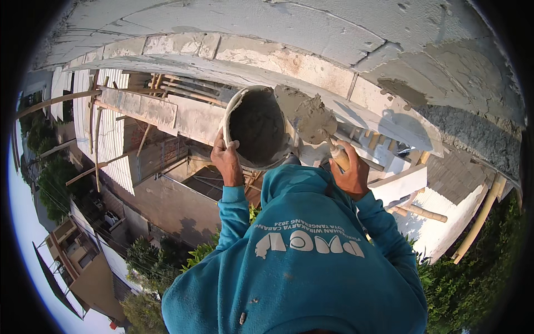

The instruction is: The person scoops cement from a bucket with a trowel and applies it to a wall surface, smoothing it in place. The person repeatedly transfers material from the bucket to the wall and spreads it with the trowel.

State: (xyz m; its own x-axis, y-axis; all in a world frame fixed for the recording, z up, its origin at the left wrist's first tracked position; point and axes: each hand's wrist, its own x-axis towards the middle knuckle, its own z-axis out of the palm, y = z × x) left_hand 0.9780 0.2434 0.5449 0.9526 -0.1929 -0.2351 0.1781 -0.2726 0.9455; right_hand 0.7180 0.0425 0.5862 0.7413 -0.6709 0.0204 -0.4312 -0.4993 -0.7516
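Observation:
My left hand [227,161] grips the rim of a round, pale bucket [229,111], thumb on the near edge. Dark grey wet mortar [257,128] lies inside the bucket. On the other side, my right hand [350,170] is wrapped round the wooden handle of a trowel [340,157]. A thick heap of grey mortar [314,118] covers the trowel's blade, which is beside the bucket's right rim and hides most of the metal. Both arms wear teal sleeves.
A grey block wall [278,28] with a ledge [261,54] curves across the top. Wet mortar [473,136] coats its right part. Scaffold planks [189,114] and bamboo poles [479,217] stand around me. Far below lie roofs, trees [147,261] and a house [83,267].

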